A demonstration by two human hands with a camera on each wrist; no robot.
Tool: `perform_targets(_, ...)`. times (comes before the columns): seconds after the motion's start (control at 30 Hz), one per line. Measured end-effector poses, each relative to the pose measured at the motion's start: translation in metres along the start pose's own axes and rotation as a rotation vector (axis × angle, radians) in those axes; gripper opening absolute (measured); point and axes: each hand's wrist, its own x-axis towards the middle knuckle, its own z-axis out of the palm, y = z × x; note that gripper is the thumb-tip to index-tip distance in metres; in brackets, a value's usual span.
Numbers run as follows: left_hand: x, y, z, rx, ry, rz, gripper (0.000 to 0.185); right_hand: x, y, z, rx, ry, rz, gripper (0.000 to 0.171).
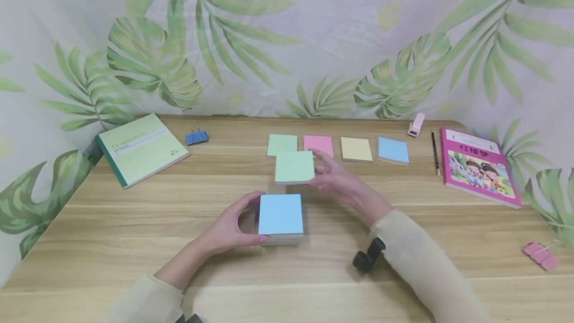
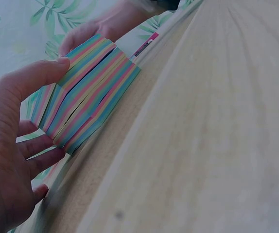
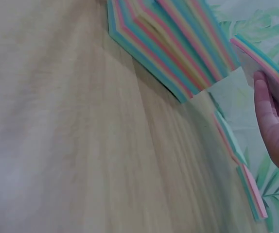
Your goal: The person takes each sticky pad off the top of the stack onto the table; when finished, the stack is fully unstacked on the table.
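Observation:
A thick block of multicoloured sticky notes (image 1: 280, 217) with a blue top sheet lies on the wooden table (image 1: 134, 223). My left hand (image 1: 228, 226) grips its left side; the left wrist view shows the striped block (image 2: 83, 92) between thumb and fingers. My right hand (image 1: 334, 178) holds a thin green-topped pad (image 1: 294, 167) by its right edge, above the table, just behind the block. In the right wrist view the block (image 3: 173, 41) fills the top and the fingers (image 3: 270, 119) pinch the thin pad (image 3: 268, 73). Green (image 1: 282, 144), pink (image 1: 319, 144), yellow (image 1: 356, 149) and blue (image 1: 393, 150) pads lie in a row behind.
A green notebook (image 1: 141, 147) and a blue binder clip (image 1: 196, 137) lie at the back left. At the right are a pink stapler (image 1: 416, 124), a pencil (image 1: 434, 152), a pink picture book (image 1: 478, 166) and pink clips (image 1: 541, 255). A leaf-print cloth (image 1: 287, 39) hangs behind.

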Motion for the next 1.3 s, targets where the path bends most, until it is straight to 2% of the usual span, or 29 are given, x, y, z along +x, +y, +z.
perform_targets(0.27,0.0,0.002,0.002,0.009,-0.009,-0.018,0.087,0.034,0.017,0.008,-0.019,-0.005,0.072,0.086)
perform_targets(0.53,0.0,0.034,-0.002,-0.022,-0.035,-0.023,0.081,0.044,0.03,0.009,-0.057,0.03,0.103,0.087)
perform_targets(0.67,0.0,0.039,-0.004,-0.03,-0.043,-0.035,0.08,0.043,0.03,0.007,-0.139,0.04,0.11,0.087)
perform_targets(0.8,0.0,0.034,-0.003,-0.041,-0.035,-0.015,0.08,0.036,0.024,0.003,-0.243,0.043,0.117,0.085)
perform_targets(0.87,0.001,0.026,-0.001,-0.035,-0.029,-0.008,0.08,0.029,0.018,-0.001,-0.327,0.031,0.105,0.081)
perform_targets(0.97,0.001,0.013,0.0,-0.012,-0.018,-0.009,0.083,0.014,0.01,-0.004,-0.471,-0.026,0.051,0.074)
perform_targets(1.03,0.001,0.005,0.001,-0.001,-0.014,-0.014,0.084,0.004,0.006,-0.004,-0.523,-0.084,-0.001,0.073)
perform_targets(1.17,0.0,0.002,0.0,-0.001,-0.009,-0.004,0.085,-0.014,0.008,0.002,-0.487,-0.199,-0.081,0.076)
perform_targets(1.3,0.0,0.002,0.0,-0.008,-0.011,-0.009,0.085,-0.029,0.017,0.013,-0.447,-0.238,-0.082,0.081)
